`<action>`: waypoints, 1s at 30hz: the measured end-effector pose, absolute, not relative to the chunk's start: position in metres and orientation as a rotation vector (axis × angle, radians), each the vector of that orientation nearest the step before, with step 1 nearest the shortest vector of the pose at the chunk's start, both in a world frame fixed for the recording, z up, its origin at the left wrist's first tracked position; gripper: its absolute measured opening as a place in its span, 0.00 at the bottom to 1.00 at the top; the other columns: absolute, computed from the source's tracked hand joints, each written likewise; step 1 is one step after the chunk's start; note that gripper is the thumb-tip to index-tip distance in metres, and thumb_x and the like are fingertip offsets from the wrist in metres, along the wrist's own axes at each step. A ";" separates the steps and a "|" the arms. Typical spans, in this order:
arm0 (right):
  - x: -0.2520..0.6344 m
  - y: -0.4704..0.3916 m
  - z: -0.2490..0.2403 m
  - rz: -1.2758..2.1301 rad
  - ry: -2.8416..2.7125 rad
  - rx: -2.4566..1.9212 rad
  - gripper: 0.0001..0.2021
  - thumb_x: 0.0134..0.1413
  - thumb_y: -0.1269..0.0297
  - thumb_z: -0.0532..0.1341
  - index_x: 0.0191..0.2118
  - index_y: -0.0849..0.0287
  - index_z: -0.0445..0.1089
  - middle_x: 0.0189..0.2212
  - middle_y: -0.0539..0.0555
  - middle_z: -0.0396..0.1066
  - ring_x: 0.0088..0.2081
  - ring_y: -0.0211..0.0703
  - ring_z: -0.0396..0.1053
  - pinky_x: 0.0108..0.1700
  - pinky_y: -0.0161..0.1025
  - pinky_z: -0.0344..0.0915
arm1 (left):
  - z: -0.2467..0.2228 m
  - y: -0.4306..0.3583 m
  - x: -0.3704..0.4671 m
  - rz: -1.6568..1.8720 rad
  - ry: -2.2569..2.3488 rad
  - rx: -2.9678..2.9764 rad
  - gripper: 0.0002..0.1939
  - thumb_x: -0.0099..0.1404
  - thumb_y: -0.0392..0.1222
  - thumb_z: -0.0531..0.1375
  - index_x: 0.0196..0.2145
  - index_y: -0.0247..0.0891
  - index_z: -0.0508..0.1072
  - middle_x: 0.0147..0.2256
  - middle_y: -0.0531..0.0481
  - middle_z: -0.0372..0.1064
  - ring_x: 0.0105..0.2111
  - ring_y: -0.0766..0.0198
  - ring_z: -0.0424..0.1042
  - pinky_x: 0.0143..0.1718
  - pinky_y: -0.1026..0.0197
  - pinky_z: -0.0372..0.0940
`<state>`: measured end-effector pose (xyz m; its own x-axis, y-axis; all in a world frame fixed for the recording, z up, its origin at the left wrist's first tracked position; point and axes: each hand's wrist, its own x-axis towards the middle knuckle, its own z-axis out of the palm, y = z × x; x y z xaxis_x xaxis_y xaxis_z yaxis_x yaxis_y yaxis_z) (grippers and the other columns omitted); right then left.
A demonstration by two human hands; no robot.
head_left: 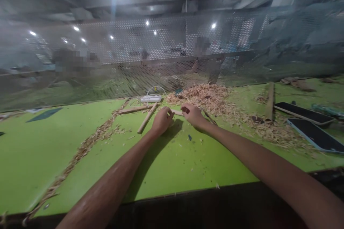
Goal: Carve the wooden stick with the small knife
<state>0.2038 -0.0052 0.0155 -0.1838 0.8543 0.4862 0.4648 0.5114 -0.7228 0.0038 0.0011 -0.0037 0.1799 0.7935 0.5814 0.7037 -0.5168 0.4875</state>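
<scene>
A short pale wooden stick spans the gap between my two hands, a little above the green table. My left hand pinches its left end between thumb and fingers. At the other end, my right hand has its fingers closed around the stick. A thin dark tool lies just beyond my right wrist, partly hidden; its kind cannot be made out. Left of my left hand, another wooden stick rests at a slant, touching or close to a longer brown stick.
A heap of wood shavings spreads behind and right of my hands. A white power strip sits at the back. Two phones and a flat wooden strip lie at the right. Perforated mesh borders the green table.
</scene>
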 end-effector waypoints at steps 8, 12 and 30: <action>0.192 -0.020 0.021 0.900 -1.782 -0.990 0.05 0.61 0.65 0.65 0.38 0.57 0.80 0.40 0.56 0.77 0.41 0.42 0.70 0.42 0.37 0.65 | 0.005 -0.005 0.007 1.477 1.295 2.291 0.12 0.70 0.42 0.63 0.28 0.39 0.72 0.32 0.50 0.70 0.31 0.63 0.70 0.35 0.61 0.64; 0.193 -0.015 0.018 1.014 -1.775 -1.053 0.04 0.57 0.66 0.68 0.32 0.59 0.79 0.31 0.54 0.76 0.32 0.39 0.67 0.35 0.35 0.62 | 0.009 -0.008 0.009 1.514 1.237 2.204 0.17 0.69 0.50 0.65 0.26 0.38 0.73 0.30 0.49 0.70 0.29 0.63 0.70 0.33 0.61 0.65; 0.201 -0.007 0.029 1.443 -1.494 -1.024 0.08 0.50 0.65 0.75 0.32 0.60 0.77 0.26 0.49 0.71 0.28 0.34 0.64 0.29 0.30 0.61 | 0.000 -0.002 0.004 1.198 1.066 1.555 0.23 0.55 0.62 0.69 0.31 0.36 0.79 0.31 0.48 0.75 0.28 0.66 0.71 0.27 0.66 0.65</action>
